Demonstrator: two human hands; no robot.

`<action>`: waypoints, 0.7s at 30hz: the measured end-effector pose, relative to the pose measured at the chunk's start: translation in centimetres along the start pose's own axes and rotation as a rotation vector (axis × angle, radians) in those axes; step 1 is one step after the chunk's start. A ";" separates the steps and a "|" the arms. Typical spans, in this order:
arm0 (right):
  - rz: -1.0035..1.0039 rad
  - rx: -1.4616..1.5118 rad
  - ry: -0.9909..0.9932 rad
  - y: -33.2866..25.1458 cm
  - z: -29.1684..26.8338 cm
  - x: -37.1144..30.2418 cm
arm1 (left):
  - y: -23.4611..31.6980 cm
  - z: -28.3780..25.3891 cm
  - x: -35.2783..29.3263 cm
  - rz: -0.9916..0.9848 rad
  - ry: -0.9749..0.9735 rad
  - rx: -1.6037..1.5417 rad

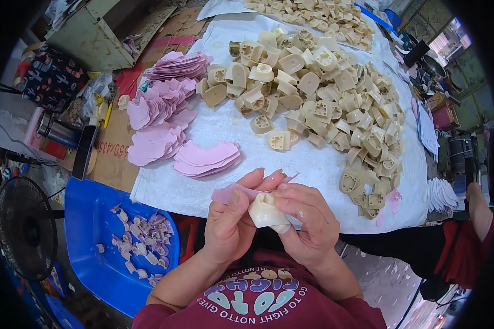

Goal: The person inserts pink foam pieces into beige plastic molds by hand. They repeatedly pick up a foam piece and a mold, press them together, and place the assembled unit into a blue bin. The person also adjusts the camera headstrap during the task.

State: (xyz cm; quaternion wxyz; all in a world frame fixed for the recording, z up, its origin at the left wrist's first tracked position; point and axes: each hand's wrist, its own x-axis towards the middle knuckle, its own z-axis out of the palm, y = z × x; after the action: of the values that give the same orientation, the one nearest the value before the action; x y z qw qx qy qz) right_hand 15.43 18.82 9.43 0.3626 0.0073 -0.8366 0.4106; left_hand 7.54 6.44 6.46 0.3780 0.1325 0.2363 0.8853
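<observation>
White-covered table (302, 167) at twelve, cream heap (346, 104) at one, blue tub (85, 241) at eight; left fingers (251, 179) pinch pink sheet (223, 194), right fingers (304, 196) grip cream block (265, 213)!

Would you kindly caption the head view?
Left hand and right hand hold a thin pink sheet and a glossy cream heel-shaped block.

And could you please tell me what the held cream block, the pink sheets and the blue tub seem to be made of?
Cream block: probably hard plastic, glossy, with highlights and crisp edges. Pink sheets: matt, perhaps leather-like or fabric; thin stacked layers. Blue tub: likely moulded plastic, smooth, evenly coloured.
</observation>
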 end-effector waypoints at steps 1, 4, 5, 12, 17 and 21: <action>-0.002 0.016 0.000 0.1 -0.1 -0.1 | 0.0 0.1 0.0 -0.006 0.004 0.007; -0.015 0.050 0.000 0.4 -0.4 -0.3 | -0.1 0.2 0.2 -0.023 0.010 -0.013; -0.023 0.052 0.000 0.4 -0.4 -0.3 | -0.1 0.3 0.2 -0.028 0.011 -0.026; -0.054 0.004 0.012 0.5 -0.4 -0.1 | -0.2 0.7 0.1 0.013 -0.021 0.035; -0.101 -0.135 0.005 0.9 -0.5 0.2 | 0.3 1.2 0.3 -0.037 0.048 0.018; -0.136 -0.340 -0.041 1.0 -1.7 0.8 | 1.5 1.0 0.0 0.062 0.196 0.627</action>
State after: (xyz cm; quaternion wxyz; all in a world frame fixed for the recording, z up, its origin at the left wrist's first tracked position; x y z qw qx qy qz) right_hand 15.56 20.83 9.88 0.3685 0.0110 -0.8988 0.2372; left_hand 7.05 5.92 8.10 0.2669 0.1640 0.5285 0.7890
